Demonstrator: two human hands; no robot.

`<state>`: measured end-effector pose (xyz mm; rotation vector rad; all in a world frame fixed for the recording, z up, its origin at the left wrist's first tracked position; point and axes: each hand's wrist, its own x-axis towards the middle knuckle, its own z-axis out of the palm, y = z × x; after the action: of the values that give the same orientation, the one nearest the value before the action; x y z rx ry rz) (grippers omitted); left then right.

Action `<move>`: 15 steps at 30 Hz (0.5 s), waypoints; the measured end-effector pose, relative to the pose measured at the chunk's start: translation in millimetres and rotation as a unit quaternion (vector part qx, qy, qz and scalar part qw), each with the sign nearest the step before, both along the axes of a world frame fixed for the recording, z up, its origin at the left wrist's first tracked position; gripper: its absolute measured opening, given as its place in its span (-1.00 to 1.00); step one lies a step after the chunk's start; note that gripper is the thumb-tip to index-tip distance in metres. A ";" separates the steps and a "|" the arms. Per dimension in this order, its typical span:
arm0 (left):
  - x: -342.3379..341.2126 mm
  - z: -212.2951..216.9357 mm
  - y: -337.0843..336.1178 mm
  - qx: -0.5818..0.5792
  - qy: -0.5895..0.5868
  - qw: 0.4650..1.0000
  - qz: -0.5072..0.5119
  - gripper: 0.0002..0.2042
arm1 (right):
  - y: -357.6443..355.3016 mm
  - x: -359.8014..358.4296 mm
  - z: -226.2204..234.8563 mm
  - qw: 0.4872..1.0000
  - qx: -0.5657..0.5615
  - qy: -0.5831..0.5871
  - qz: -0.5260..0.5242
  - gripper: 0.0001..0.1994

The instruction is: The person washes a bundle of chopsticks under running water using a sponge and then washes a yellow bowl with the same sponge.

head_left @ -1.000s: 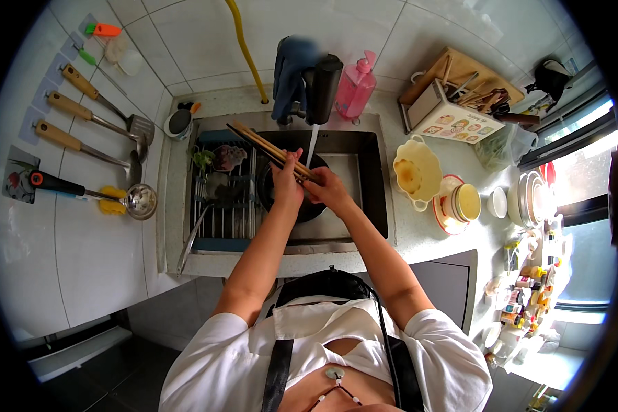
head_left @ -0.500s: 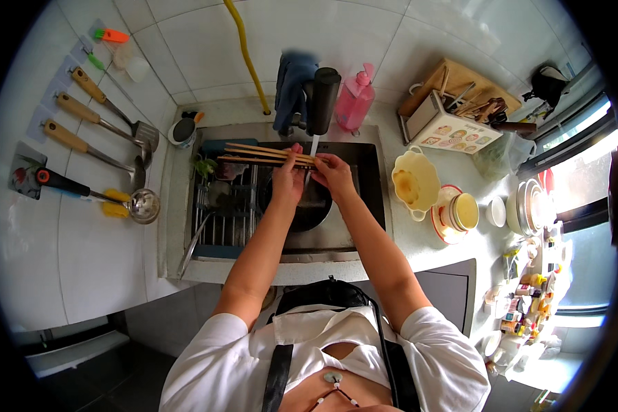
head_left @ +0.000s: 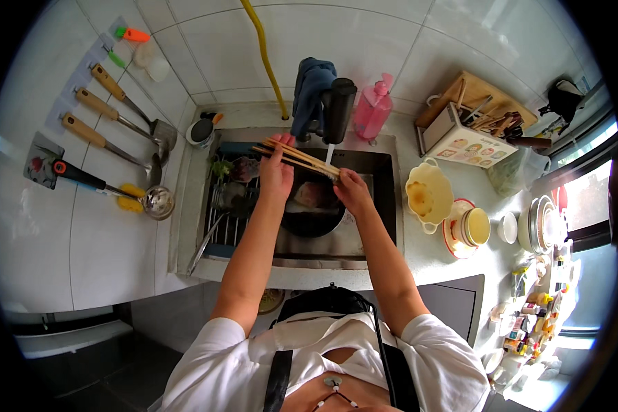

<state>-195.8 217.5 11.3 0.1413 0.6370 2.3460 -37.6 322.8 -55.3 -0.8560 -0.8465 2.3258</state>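
A bundle of wooden chopsticks (head_left: 302, 157) stretches between my two hands, over the sink (head_left: 384, 199) and close to the water running from the black faucet (head_left: 339, 110). My left hand (head_left: 276, 168) is closed round the bundle nearer its left end. At the other end, my right hand (head_left: 353, 192) grips the tips with bent fingers. The chopsticks tilt, lower on the right. Beneath them a dark round pan (head_left: 309, 223) sits in the sink, with something pale and pinkish inside that I cannot make out.
Left in the sink is a drying rack (head_left: 223, 237) holding dishes. A pink soap bottle (head_left: 373, 110) and a blue cloth (head_left: 312, 89) are by the faucet. Right on the counter stand a scalloped yellow bowl (head_left: 429, 196), stacked cups (head_left: 475, 226) and a utensil holder (head_left: 460, 137). Ladles and spatulas hang left.
The chopsticks have gone from nearly level to slanting down to the right. My hands have moved farther apart along them, uncovering more of the pan. The whole view has shifted slightly.
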 end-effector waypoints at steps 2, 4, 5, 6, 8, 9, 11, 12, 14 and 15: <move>8.4 -7.0 8.0 0.005 0.014 1.000 -0.015 -0.75 | -4.1 10.4 6.6 0.999 -0.022 0.009 -0.033 -0.81; 27.2 -12.2 20.6 0.004 0.023 0.999 -0.035 -0.76 | -3.4 21.3 7.7 0.996 -0.045 -0.017 -0.078 -0.83; 35.0 -14.6 25.2 0.000 0.004 0.999 -0.051 -0.76 | -4.0 25.6 8.3 0.993 -0.057 -0.030 -0.100 -0.82; 43.3 -12.2 30.7 -0.002 -0.016 0.998 -0.067 -0.75 | -4.8 28.3 11.1 0.988 -0.045 -0.072 -0.128 -0.78; 53.7 -15.2 44.4 -0.031 -0.025 0.995 -0.087 -0.66 | -1.5 43.2 -6.9 0.987 -0.048 -0.077 -0.135 -0.79; 55.4 -11.3 47.7 -0.027 -0.042 0.994 -0.097 -0.63 | -0.9 49.4 -11.6 0.986 -0.052 -0.080 -0.139 -0.79; 54.2 -2.8 52.4 -0.019 -0.077 0.990 -0.115 -0.56 | 4.9 61.0 -19.3 0.982 -0.068 -0.093 -0.148 -0.81; 51.8 -0.3 53.0 -0.006 -0.082 0.991 -0.106 -0.49 | 4.6 64.2 -20.9 0.982 -0.073 -0.084 -0.152 -0.82; 49.5 0.8 53.7 0.003 -0.102 0.989 -0.109 -0.51 | 6.8 71.8 -22.6 0.982 -0.073 -0.066 -0.162 -0.82; 47.1 1.6 52.6 0.008 -0.111 0.988 -0.109 -0.53 | 6.6 74.6 -18.3 0.982 -0.069 -0.056 -0.165 -0.81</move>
<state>-148.7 270.1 12.9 -0.0415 0.4690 2.1182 37.0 329.4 -73.6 -1.1039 -0.5427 2.0752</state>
